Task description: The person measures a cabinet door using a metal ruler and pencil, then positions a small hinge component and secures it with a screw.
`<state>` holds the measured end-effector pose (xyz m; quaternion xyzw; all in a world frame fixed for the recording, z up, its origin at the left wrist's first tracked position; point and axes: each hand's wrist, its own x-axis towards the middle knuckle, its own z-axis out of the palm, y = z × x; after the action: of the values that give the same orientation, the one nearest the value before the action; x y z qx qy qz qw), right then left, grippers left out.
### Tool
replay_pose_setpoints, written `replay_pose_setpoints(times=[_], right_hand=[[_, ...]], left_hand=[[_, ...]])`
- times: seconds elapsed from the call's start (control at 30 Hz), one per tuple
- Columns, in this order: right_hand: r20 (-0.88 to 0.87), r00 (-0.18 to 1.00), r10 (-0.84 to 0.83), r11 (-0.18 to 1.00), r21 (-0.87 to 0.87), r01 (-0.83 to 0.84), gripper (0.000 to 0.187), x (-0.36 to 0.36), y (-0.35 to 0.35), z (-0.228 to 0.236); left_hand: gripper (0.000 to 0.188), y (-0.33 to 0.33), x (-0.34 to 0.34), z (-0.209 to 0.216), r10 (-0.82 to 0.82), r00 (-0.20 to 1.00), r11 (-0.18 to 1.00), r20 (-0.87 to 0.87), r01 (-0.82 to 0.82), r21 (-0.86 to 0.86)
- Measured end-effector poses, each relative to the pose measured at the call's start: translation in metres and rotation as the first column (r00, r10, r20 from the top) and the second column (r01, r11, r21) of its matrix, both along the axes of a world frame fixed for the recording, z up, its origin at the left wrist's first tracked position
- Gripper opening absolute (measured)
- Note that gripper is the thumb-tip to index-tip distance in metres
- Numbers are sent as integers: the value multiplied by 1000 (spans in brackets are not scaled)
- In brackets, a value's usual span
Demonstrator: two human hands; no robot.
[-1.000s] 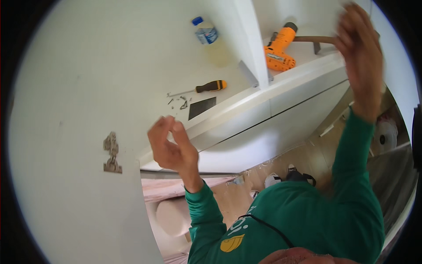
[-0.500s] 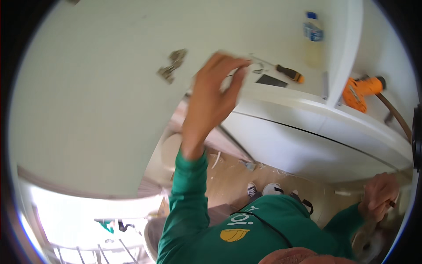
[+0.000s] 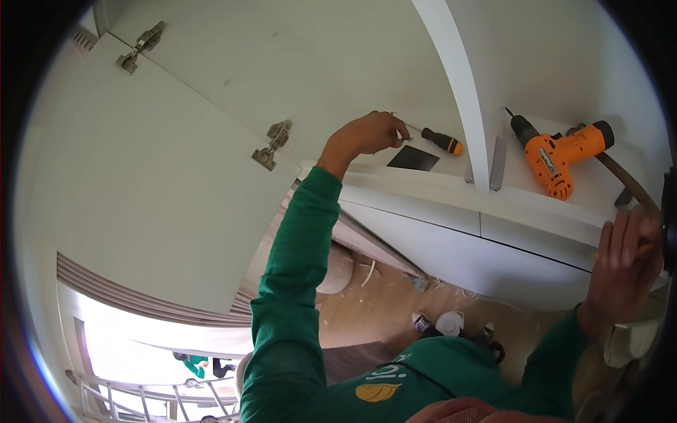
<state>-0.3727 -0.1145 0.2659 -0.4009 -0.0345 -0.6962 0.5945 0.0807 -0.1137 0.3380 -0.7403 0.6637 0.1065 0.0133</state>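
My left hand (image 3: 368, 134) reaches onto the white cabinet shelf (image 3: 367, 171), fingers curled down and pinched together. Whatever sits between the fingertips is too small to make out. Just right of them lies a screwdriver (image 3: 443, 140) with a black and orange handle, and a flat dark grey rectangle (image 3: 414, 158) rests near the shelf edge. At the far right my right hand (image 3: 620, 271) is raised with its fingers bent, partly blurred. A thin yellow-orange thing shows at those fingers, its kind unclear.
An orange cordless drill (image 3: 560, 156) lies beyond the upright white divider (image 3: 462, 77), beside a brown-handled tool (image 3: 627, 176). A white door (image 3: 155, 183) with metal hinges (image 3: 273, 144) stands at left. Bits of debris (image 3: 416, 282) litter the floor below.
My view has shifted, bringing the whole drill and both hinges in; the bottle is out of sight. My left hand has lowered to the shelf. My right hand has risen beside the cabinet.
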Motion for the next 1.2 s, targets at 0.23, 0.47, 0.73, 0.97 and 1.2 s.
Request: replay_pose_setpoints(times=[0.23, 0.47, 0.73, 0.97, 1.2], right_hand=[[-156, 939, -305, 917, -314, 246, 49, 12, -47, -4], [-347, 591, -728, 680, -263, 684, 39, 10, -64, -37], [-623, 310, -718, 645, -429, 633, 41, 10, -58, -27], [-539, 391, -746, 620, -349, 702, 42, 28, -40, -22], [-554, 512, -657, 720, -259, 644, 37, 33, -28, -5]], left_hand=[[27, -21, 11, -19, -77, 996, 989, 56, 83, -119], [55, -30, -2, -49, -95, 995, 973, 6, 94, -212], [59, -28, -3, -54, -56, 998, 983, -19, 51, -179], [54, -28, 3, -60, -62, 998, 980, -7, 59, -188], [53, -28, 10, -58, -106, 992, 975, -64, 90, -205]])
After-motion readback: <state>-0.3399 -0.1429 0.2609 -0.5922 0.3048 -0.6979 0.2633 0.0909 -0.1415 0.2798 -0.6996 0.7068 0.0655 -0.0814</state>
